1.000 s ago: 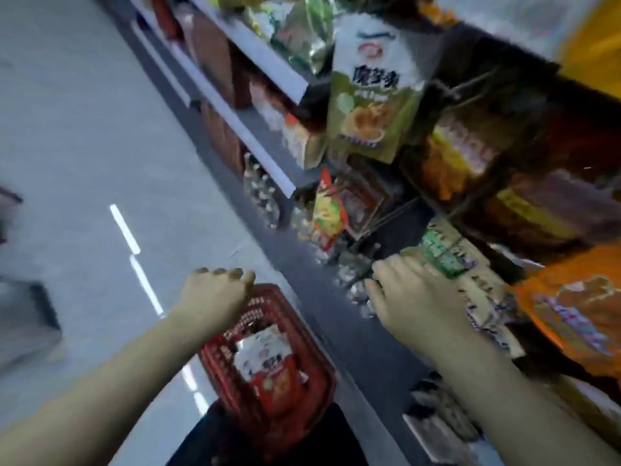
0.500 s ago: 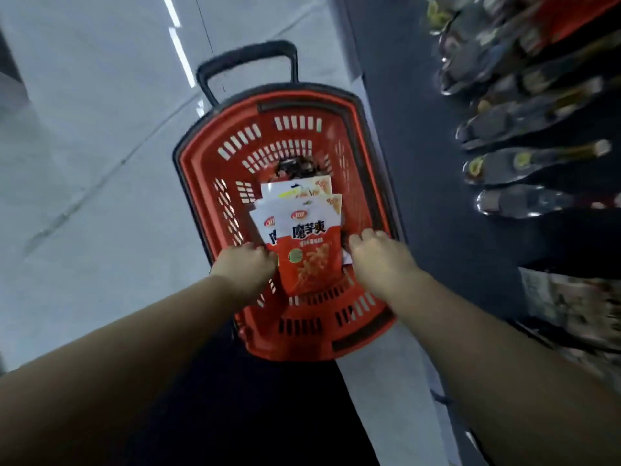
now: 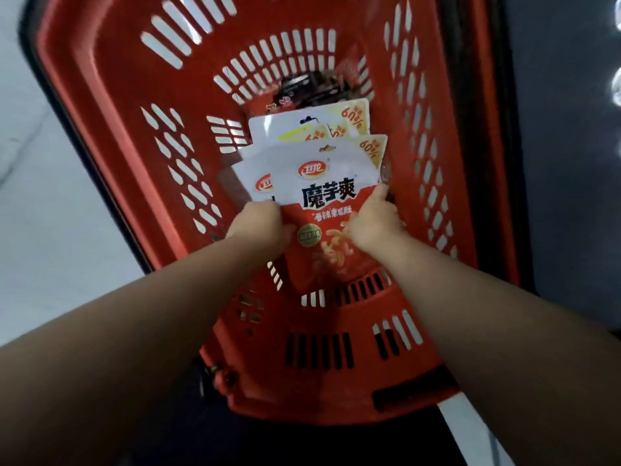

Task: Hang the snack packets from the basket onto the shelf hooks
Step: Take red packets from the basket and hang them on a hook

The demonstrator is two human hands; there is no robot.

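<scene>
A red slotted shopping basket (image 3: 111, 105) fills the view from above. Inside it lies a stack of several red-and-white snack packets (image 3: 322, 183) with black Chinese lettering, their white hang-hole tops pointing away from me. My left hand (image 3: 260, 227) grips the left edge of the top packet. My right hand (image 3: 374, 223) grips its right edge, thumb over the front. A darker packet (image 3: 309, 87) lies at the far end of the basket bottom. The shelf hooks are out of view.
Pale floor (image 3: 40, 196) lies left of the basket. A dark shelf base (image 3: 564, 163) runs along the right, with shiny packet edges (image 3: 616, 85) at the frame's right border.
My head swung down from the shelf to the basket and moved much closer. Both hands went from beside the packets to holding the top packet's two edges.
</scene>
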